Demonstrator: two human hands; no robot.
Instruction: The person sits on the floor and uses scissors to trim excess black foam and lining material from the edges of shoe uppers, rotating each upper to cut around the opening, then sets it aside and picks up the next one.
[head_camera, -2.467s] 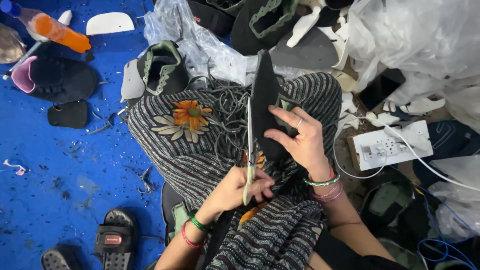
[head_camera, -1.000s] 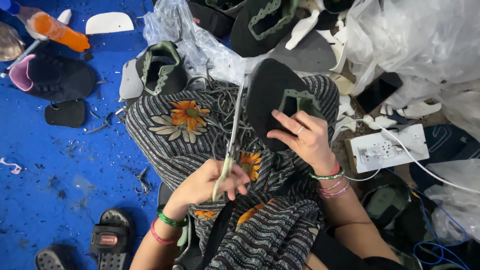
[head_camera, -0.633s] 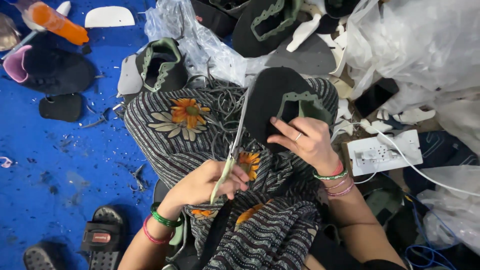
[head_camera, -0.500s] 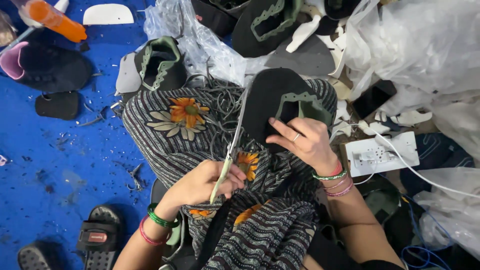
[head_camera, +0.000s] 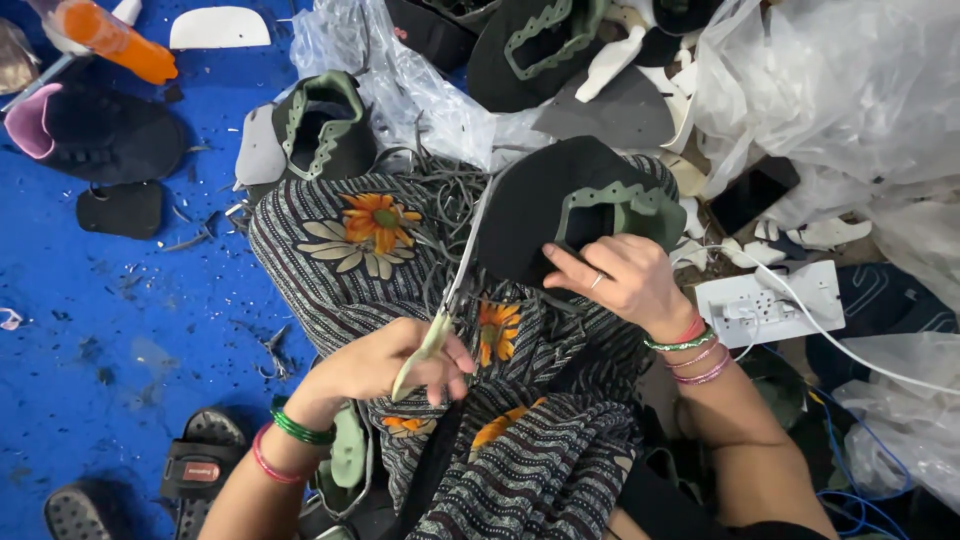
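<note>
My left hand (head_camera: 395, 362) grips the pale green handles of a pair of scissors (head_camera: 452, 292), whose long blades reach up to the left edge of a black shoe upper with green trim (head_camera: 560, 205). My right hand (head_camera: 622, 280) holds that upper from below, fingers spread across its lower edge. Both hands work over my lap, which is covered by striped cloth with orange flowers (head_camera: 370, 235). Thin dark trimmings (head_camera: 445, 195) lie on the cloth beside the blades.
A blue floor (head_camera: 110, 320) with scraps lies to the left, with a similar upper (head_camera: 320, 125), dark pieces, an orange bottle (head_camera: 120, 40) and sandals (head_camera: 195, 465). Clear plastic bags (head_camera: 830, 90), more uppers and a white power strip (head_camera: 770, 300) crowd the right.
The upper turned from edge-on to flat, facing up. My left hand with the scissors shifted slightly right, the blades staying along the upper's left edge.
</note>
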